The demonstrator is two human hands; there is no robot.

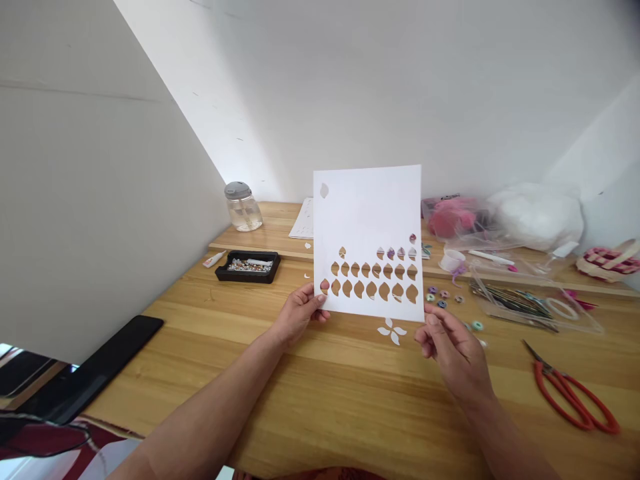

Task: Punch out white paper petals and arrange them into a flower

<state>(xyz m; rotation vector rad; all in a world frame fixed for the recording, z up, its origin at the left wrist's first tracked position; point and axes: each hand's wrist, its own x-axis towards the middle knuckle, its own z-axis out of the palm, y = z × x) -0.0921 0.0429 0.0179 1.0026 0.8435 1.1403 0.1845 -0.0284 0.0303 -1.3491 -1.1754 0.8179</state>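
Observation:
Upright above the table is a white sheet of paper [367, 207] with rows of leaf-shaped holes, mostly across its lower half. My left hand [300, 313] pinches its lower left corner, thumb in front. At the lower right corner, my right hand [455, 347] is closed with its fingers curled at the sheet's edge. Below the sheet, several white petal-shaped paper cutouts [395, 338] lie on the wood in a flower-like arrangement. The table shows through the holes.
Red-handled scissors [570, 393] lie at right, near a clear plastic tray [575, 319] of tools and small thread spools [442, 304]. A black tray of beads [248, 267], a lidded jar [243, 208] and a black slab [100, 370] are at left. White stuffing [537, 210] sits at the back.

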